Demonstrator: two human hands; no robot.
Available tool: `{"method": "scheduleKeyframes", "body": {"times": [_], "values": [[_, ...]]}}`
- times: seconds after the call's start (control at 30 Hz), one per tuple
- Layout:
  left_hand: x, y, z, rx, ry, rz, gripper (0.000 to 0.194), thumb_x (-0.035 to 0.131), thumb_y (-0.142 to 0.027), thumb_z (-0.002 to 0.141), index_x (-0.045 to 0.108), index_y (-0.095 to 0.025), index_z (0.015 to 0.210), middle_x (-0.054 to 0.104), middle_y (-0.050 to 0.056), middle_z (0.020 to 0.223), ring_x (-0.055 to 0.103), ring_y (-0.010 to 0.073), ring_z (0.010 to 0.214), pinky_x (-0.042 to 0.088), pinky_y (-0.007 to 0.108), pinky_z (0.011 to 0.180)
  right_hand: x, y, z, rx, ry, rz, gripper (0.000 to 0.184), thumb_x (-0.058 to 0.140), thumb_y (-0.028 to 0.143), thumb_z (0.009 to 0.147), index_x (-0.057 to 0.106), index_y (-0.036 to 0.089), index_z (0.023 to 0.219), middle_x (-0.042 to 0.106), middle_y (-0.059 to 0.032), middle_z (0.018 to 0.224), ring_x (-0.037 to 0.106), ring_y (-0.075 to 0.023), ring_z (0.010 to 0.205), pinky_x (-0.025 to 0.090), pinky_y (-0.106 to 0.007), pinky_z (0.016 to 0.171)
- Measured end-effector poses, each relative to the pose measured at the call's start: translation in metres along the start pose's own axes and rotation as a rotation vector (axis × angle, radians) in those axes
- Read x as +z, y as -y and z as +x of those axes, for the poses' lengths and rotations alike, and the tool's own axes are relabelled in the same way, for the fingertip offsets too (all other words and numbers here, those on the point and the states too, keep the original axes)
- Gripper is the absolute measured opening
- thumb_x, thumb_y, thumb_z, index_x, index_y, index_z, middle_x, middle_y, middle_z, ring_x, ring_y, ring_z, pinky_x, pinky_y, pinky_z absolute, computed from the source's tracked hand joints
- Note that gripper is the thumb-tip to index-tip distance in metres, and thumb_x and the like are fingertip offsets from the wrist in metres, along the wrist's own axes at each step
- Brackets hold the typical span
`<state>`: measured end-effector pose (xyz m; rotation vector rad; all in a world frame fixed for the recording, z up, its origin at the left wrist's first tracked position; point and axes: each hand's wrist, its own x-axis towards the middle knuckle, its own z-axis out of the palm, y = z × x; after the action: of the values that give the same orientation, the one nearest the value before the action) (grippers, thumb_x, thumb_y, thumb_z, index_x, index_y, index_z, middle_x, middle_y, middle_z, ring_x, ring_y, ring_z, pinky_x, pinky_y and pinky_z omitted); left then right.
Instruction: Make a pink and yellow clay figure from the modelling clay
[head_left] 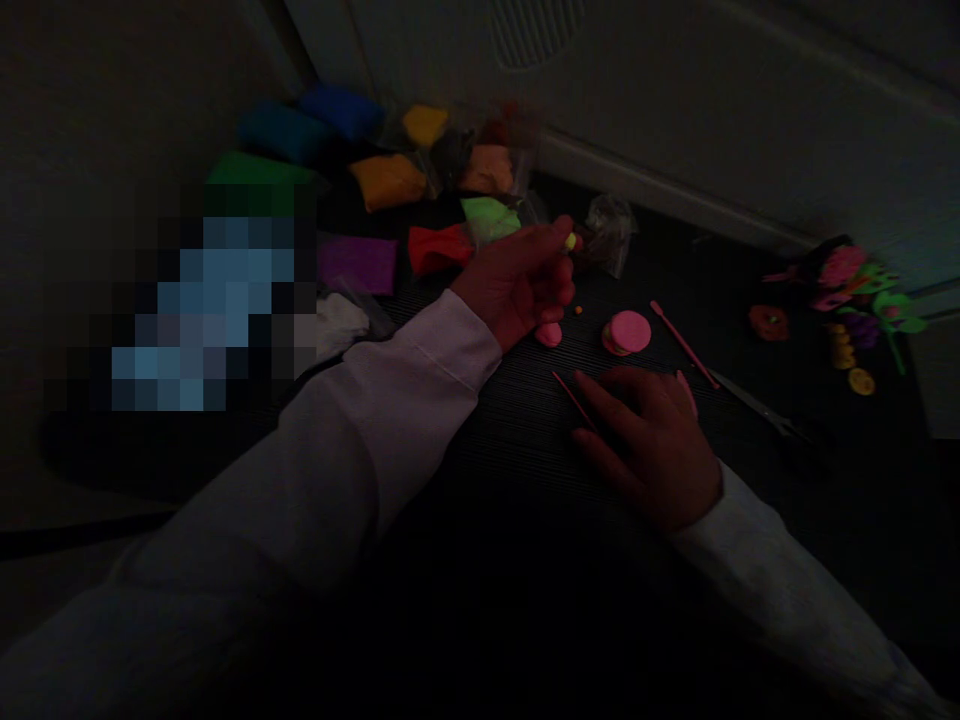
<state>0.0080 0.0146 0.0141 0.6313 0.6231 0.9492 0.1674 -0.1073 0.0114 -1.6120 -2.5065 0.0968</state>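
Observation:
My left hand point(525, 280) is raised over the dark table, pinching a small ball of yellow clay point(571, 242) between thumb and fingertips. Below its fingers lies a lump of pink clay point(549, 334). My right hand point(649, 445) is low over the table with index finger and thumb apart. A thin pink modelling tool point(571, 398) lies between those two fingers; its lower end is hidden by the hand. A round piece with a flat pink top point(628, 332) sits just beyond my right hand. Another pink tool point(686, 394) shows partly behind the knuckles.
A longer pink tool point(682, 343) and scissors point(757, 405) lie to the right. Finished-looking coloured clay shapes point(844, 268) crowd the right edge. Bags of coloured clay, among them orange point(388, 181) and purple point(358, 264), line the back and left. A blurred-out bright patch point(217, 300) is at left.

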Motion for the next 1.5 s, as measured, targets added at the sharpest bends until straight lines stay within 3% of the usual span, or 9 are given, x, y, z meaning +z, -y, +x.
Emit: {"method": "scheduleKeyframes", "body": {"times": [0.17,0.4,0.7,1.03,1.5], "values": [[0.0006,-0.0005,0.0004,-0.021,-0.045,0.030,0.017,0.052,-0.030,0.079,0.052,-0.014,0.073,0.047,-0.003,0.054,0.052,0.0098,0.050,0.029,0.018,0.043,0.0030,0.0021,-0.0003,-0.003,0.053,-0.111,0.055,0.041,0.052,0.079,0.037,0.028,0.129,0.025,-0.0154,0.139,0.033,-0.0355,0.117,0.026,-0.056,0.088],[-0.0001,-0.0001,0.0007,-0.014,-0.016,0.009,0.018,0.053,-0.031,0.078,0.052,-0.014,0.073,0.046,-0.003,0.054,0.049,0.0075,0.045,0.028,0.018,0.041,0.0072,0.0033,-0.0004,-0.030,0.091,-0.114,0.057,0.040,0.053,0.079,0.037,0.027,0.129,0.017,-0.0165,0.143,0.025,-0.0324,0.126,0.021,-0.052,0.096],[-0.0008,0.0003,0.0007,0.000,0.051,-0.015,0.017,0.048,-0.028,0.081,0.051,-0.015,0.071,0.046,-0.003,0.054,0.047,0.0076,0.046,0.025,0.020,0.041,0.0080,0.0049,-0.0013,-0.045,0.088,-0.103,0.058,0.043,0.054,0.077,0.035,0.029,0.129,0.017,-0.0144,0.144,0.022,-0.0318,0.129,0.017,-0.055,0.097],[0.0001,-0.0005,0.0005,-0.006,0.030,0.003,0.018,0.047,-0.029,0.081,0.049,-0.015,0.069,0.046,-0.003,0.053,0.046,0.0072,0.045,0.026,0.018,0.040,0.0086,0.0070,-0.0019,-0.029,0.115,-0.114,0.058,0.039,0.056,0.078,0.034,0.030,0.130,0.020,-0.0157,0.142,0.031,-0.0334,0.121,0.025,-0.053,0.089],[-0.0015,0.0004,0.0009,0.002,0.028,0.000,0.018,0.050,-0.030,0.080,0.053,-0.014,0.072,0.045,-0.003,0.054,0.047,0.0077,0.046,0.027,0.019,0.041,0.0103,0.0050,-0.0033,-0.016,0.099,-0.145,0.060,0.038,0.059,0.077,0.034,0.032,0.130,0.039,-0.0137,0.124,0.037,-0.0343,0.109,0.028,-0.055,0.083]]}}
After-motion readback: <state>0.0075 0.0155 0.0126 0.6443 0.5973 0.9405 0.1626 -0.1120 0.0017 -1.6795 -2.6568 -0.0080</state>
